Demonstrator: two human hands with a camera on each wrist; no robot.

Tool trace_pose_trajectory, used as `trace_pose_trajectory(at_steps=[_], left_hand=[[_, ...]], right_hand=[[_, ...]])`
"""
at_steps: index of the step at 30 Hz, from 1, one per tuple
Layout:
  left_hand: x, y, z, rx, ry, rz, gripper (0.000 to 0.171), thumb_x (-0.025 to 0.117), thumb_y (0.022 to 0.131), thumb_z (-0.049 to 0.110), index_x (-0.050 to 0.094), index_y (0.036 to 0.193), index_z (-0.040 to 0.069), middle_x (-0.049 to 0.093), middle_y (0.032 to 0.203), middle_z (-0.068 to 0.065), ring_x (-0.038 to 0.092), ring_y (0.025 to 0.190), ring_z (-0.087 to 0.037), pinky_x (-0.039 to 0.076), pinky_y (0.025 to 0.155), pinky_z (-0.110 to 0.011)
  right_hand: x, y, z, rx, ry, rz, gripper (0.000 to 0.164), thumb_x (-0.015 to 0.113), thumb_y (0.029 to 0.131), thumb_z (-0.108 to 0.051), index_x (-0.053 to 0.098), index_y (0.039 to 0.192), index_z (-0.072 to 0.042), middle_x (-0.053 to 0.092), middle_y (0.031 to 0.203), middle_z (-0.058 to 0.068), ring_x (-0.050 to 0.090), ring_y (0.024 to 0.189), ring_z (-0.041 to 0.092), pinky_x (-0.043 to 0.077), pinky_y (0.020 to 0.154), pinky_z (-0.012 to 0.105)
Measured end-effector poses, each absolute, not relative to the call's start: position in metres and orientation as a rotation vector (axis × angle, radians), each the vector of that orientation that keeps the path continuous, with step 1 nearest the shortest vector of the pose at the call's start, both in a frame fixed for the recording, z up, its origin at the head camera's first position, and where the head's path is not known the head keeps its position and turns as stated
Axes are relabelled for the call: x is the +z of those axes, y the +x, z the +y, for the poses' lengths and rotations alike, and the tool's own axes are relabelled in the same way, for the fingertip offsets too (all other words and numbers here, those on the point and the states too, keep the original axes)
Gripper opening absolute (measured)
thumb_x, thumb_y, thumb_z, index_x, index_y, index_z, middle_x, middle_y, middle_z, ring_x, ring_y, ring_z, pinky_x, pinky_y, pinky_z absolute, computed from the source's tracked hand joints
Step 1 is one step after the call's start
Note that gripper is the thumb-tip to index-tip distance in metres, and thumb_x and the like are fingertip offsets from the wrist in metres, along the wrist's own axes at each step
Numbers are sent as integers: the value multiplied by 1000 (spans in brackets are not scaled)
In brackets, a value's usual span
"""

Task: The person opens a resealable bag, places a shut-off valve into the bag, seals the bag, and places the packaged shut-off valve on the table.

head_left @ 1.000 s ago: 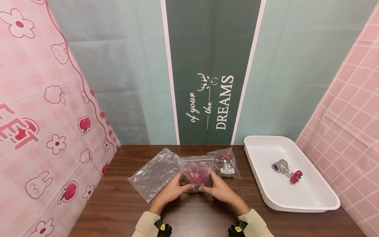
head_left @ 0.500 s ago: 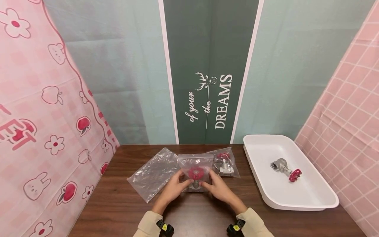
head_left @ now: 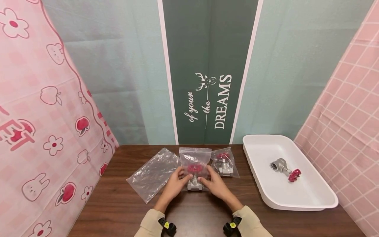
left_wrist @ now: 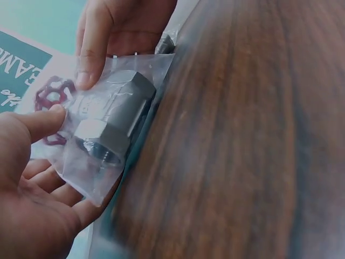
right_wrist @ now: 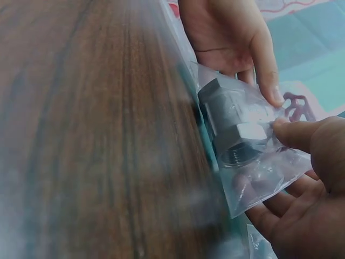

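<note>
A metal gate valve (head_left: 194, 185) with a red handwheel sits inside a clear zip bag (head_left: 195, 154) at the middle of the table. My left hand (head_left: 175, 182) grips the bag's left side, thumb on the front near the valve's neck and fingers behind. From the other side my right hand (head_left: 216, 183) holds it the same way. Both wrist views show the hexagonal ends of the valve body (left_wrist: 116, 116) through the plastic, low over the wood. In the right wrist view the dark red handwheel (right_wrist: 298, 108) lies beyond the thumbs.
An unfilled clear bag (head_left: 155, 174) lies flat to the left. Another bagged valve (head_left: 225, 166) lies close behind my right hand. On the right, a white tray (head_left: 299, 197) holds an unwrapped valve (head_left: 281, 165) with a red handwheel. Fabric backdrops (head_left: 136, 82) border the table (head_left: 112, 200).
Between my hands the bagged valve has tilted: its handwheel faced me before, and now the metal body shows below it. The bag's zip top has risen away from me.
</note>
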State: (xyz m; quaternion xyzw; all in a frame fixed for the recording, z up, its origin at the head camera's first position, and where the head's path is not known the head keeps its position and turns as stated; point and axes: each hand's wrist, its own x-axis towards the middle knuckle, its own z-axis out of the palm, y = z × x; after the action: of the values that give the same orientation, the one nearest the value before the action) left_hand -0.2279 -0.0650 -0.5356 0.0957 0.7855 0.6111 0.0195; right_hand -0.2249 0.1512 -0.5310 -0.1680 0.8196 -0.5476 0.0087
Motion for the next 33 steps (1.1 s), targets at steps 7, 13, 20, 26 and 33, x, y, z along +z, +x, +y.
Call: trace_pose_trajectory(at_steps=[7, 13, 20, 26, 33], left_hand=[[-535, -234, -62, 2020, 193, 2418, 47, 78, 98, 18, 55, 132, -6, 75, 111, -25, 73, 96, -20, 55, 75, -22], [-536, -239, -60, 2043, 72, 2424, 44, 79, 97, 19, 56, 125, -6, 75, 102, -23, 62, 75, -10, 51, 67, -22], [-535, -245, -59, 2044, -20, 2425, 47, 79, 97, 22, 58, 128, -8, 77, 105, -24, 62, 74, -10, 51, 66, -24], [-532, -249, -57, 2081, -51, 2383, 52, 79, 97, 21, 57, 133, -10, 75, 110, -28, 66, 78, -13, 55, 67, -25], [-532, -252, -56, 2105, -35, 2331, 55, 77, 98, 19, 56, 138, -12, 74, 118, -32, 72, 90, -20, 59, 76, -28]], right_hand=[[-531, -235, 147, -1762, -477, 2503, 38, 73, 101, -12, 54, 131, 1, 75, 110, 18, 66, 90, 8, 53, 75, 21], [-528, -240, 144, -1814, -428, 2433, 44, 69, 104, -9, 48, 139, 6, 74, 121, 27, 71, 102, 19, 55, 78, 21], [-524, -243, 139, -1861, -329, 2383, 56, 69, 104, -13, 42, 147, 8, 73, 122, 28, 73, 106, 28, 59, 80, 27], [-526, -248, 136, -1918, -233, 2382, 64, 75, 96, -7, 43, 150, 7, 75, 114, 23, 70, 98, 19, 55, 80, 24], [-524, -253, 134, -1973, -198, 2390, 57, 74, 94, 0, 48, 144, 9, 75, 112, 26, 69, 97, 22, 53, 75, 22]])
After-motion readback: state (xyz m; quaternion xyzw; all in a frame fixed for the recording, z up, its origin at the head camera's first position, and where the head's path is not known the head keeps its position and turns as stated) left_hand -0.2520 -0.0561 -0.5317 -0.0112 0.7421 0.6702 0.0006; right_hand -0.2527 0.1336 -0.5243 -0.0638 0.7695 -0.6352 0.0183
